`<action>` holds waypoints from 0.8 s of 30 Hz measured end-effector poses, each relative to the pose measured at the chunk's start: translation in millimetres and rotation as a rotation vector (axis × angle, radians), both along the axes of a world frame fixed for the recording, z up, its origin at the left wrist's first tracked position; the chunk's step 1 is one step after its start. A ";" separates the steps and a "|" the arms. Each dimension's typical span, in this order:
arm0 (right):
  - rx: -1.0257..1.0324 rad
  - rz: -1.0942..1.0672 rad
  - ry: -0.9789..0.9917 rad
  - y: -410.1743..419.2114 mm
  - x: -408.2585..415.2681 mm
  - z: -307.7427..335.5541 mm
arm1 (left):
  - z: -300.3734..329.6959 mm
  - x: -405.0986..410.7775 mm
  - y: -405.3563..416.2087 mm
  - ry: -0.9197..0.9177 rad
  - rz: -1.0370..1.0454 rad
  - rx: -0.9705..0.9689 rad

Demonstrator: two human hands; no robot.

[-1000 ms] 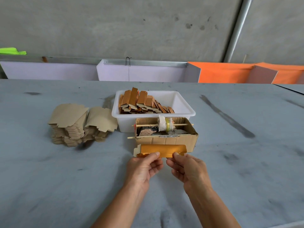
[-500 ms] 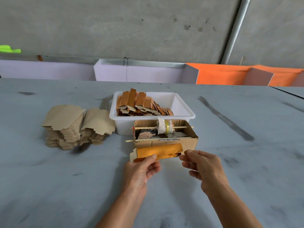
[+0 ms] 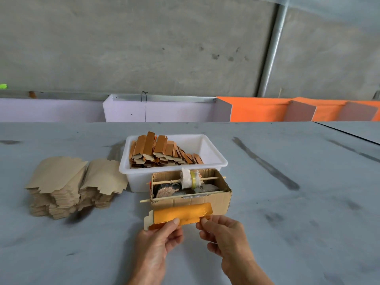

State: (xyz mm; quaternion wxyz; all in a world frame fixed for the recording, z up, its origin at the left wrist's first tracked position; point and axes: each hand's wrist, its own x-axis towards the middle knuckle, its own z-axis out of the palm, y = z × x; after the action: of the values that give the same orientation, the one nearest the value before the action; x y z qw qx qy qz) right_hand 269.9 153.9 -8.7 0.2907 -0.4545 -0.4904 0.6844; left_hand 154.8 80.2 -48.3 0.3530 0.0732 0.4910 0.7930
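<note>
A flat gold-orange carton blank [image 3: 181, 214] is held just above the grey table, in front of a cardboard box. My left hand [image 3: 158, 241] pinches its lower left part, thumb on top. My right hand [image 3: 224, 235] pinches its right end between thumb and fingers. The cardboard box [image 3: 205, 200] has two wooden sticks through it, one carrying a roll of tape [image 3: 191, 179]. Behind it a white plastic tub [image 3: 213, 159] holds several folded orange-brown cartons [image 3: 160, 153].
Two stacks of flat brown carton blanks [image 3: 70, 186] lie to the left on the table [image 3: 287, 223]. Purple and orange panels [image 3: 257, 110] stand along the far edge in front of a concrete wall.
My right hand let go of the blank and drew away to the right, then came back and took hold of its right end. The blank shifted slightly.
</note>
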 end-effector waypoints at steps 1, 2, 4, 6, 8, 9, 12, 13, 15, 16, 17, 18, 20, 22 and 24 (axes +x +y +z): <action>-0.003 0.001 0.006 -0.2 -0.4 0.0 | -0.2 -0.3 -0.2 0.003 -0.006 0.002; -0.006 0.002 0.012 -0.3 -0.6 0.2 | 0.0 -0.4 -0.3 0.007 -0.013 0.003; -0.009 0.003 0.015 0.0 -0.5 0.9 | 0.5 -0.2 0.2 0.010 -0.019 0.000; -0.011 0.007 0.009 -0.2 0.0 1.0 | 0.4 0.0 0.8 0.012 -0.016 -0.007; -0.008 0.008 0.005 -0.4 0.8 0.6 | -0.5 0.2 1.3 0.013 -0.010 -0.012; -0.004 0.008 0.004 -0.4 1.0 0.5 | -1.0 0.1 1.5 0.014 -0.008 -0.012; -0.009 0.003 0.003 -1.4 0.7 0.0 | -1.9 -0.5 1.2 0.014 -0.010 -0.008; -0.014 0.001 0.003 -1.6 0.3 -0.1 | -1.9 -0.7 1.1 0.015 -0.011 -0.006; -0.020 0.002 0.002 -2.3 -0.4 -0.5 | -1.7 -1.1 0.7 0.013 -0.011 -0.003; -0.021 0.002 0.000 -2.7 -0.7 -0.5 | -1.5 -1.1 0.5 0.012 -0.011 -0.001; -0.023 0.002 -0.001 -2.8 -1.2 -0.5 | -1.3 -1.3 0.3 0.014 -0.011 0.000; -0.024 0.000 -0.002 -2.9 -1.8 -0.6 | -1.0 -1.4 0.1 0.018 -0.009 0.000; -0.023 -0.001 -0.003 -3.3 -2.6 -0.3 | -0.4 -1.4 -0.3 0.021 0.000 -0.001; -0.020 -0.003 -0.007 -3.2 -3.5 0.5 | 0.2 -1.4 -0.2 0.017 0.011 -0.002; -0.020 -0.005 -0.012 -3.2 -4.1 1.2 | 0.8 -1.7 -0.3 0.006 0.016 -0.003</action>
State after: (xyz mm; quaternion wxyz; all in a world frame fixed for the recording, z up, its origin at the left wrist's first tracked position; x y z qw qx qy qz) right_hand 265.8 150.8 -7.5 0.2851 -0.4628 -0.4842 0.6856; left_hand 153.1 79.9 -47.5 0.3453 0.0711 0.4940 0.7948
